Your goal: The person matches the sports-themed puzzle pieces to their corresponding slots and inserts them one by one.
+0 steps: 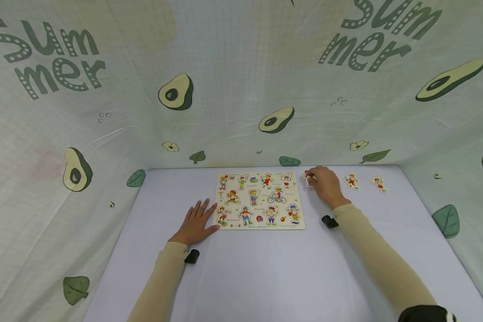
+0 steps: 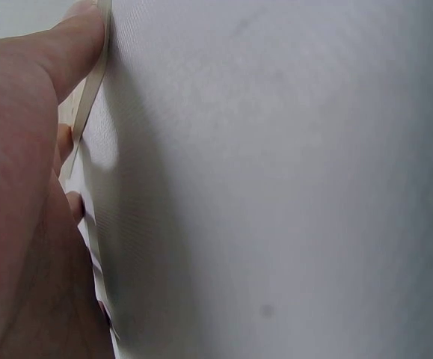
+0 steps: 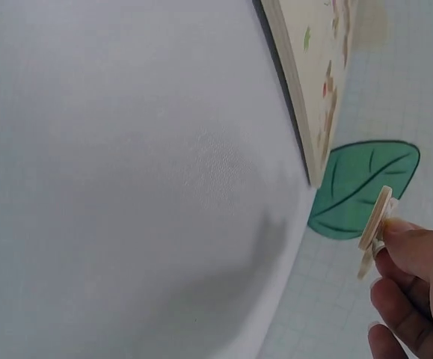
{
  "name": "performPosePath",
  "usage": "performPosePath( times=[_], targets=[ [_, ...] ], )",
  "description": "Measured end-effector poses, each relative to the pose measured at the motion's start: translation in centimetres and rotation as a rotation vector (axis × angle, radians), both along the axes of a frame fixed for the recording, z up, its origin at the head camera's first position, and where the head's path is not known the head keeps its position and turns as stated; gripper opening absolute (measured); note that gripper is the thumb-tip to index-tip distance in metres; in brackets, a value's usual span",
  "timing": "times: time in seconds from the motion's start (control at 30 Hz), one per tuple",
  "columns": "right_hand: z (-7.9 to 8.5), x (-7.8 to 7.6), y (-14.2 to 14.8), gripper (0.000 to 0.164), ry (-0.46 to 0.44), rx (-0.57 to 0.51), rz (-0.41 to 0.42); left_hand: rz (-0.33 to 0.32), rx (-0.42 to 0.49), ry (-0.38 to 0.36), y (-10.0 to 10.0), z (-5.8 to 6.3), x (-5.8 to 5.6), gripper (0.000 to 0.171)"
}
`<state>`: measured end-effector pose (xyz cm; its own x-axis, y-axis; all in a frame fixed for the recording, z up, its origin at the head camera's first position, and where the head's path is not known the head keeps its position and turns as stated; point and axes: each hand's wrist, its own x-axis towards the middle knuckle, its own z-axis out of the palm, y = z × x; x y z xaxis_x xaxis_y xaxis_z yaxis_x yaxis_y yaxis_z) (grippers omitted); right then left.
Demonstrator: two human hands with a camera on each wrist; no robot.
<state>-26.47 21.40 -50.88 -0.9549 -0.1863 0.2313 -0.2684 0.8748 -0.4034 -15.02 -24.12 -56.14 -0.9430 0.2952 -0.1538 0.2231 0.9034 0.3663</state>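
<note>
A wooden puzzle board (image 1: 302, 220) printed with children playing sports lies flat on the white table. My left hand (image 1: 194, 223) rests on the table with its fingers spread, thumb and a fingertip at the board's left edge. Beyond the board's top right corner, my right hand (image 1: 326, 185) pinches a small figure-shaped puzzle piece (image 3: 377, 218) between thumb and fingers. In the right wrist view this piece is seen edge-on, held above the table and apart from the board; its picture is mostly hidden.
Two more figure pieces, one (image 1: 351, 181) with a ball and another (image 1: 378, 184) in red and white, lie to the right of my right hand. Behind the table's back edge hangs a pale cloth (image 1: 225, 134) with avocado and leaf prints.
</note>
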Motion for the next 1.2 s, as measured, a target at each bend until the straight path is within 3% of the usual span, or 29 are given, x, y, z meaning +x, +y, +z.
performPosePath(
  times=[0.67,1.2],
  targets=[
    [0.8,0.7,-6.3,0.013,0.027,-0.011,0.119,0.002,0.013,-0.01,0.0,0.0,0.0,0.082],
    [-0.1,0.3,-12.3,0.016,0.074,0.012,0.234,-0.009,0.009,-0.01,0.2,0.8,0.2,0.081]
  ],
)
